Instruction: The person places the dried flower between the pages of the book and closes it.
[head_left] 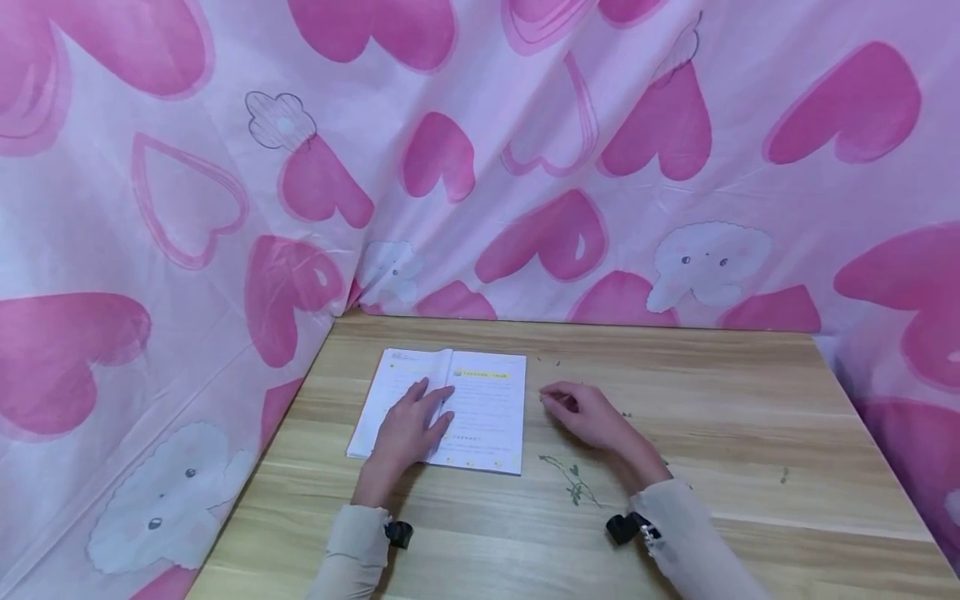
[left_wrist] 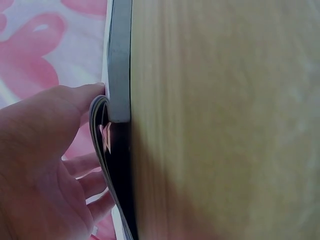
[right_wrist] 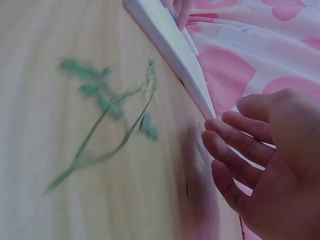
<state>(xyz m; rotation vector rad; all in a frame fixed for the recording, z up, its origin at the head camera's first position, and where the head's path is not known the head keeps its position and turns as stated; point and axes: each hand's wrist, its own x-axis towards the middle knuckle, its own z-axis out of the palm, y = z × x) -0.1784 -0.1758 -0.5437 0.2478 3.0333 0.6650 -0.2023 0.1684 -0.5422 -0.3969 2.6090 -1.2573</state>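
I see left hand (head_left: 408, 429) flat, fingers straight, pressing open book (head_left: 480, 408) on table (head_left: 750, 433). Right hand (head_left: 592, 417) relaxed, holding nothing, just right of book. Green sprig (head_left: 573, 482) nearer, beside right wrist. Heart-print cloth (head_left: 480, 150) behind.

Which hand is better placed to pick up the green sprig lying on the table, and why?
Probably the right hand. It rests on the table holding nothing, fingers loosely curled, and the green sprig lies just beside it. The left hand presses flat on the open book, farther away.
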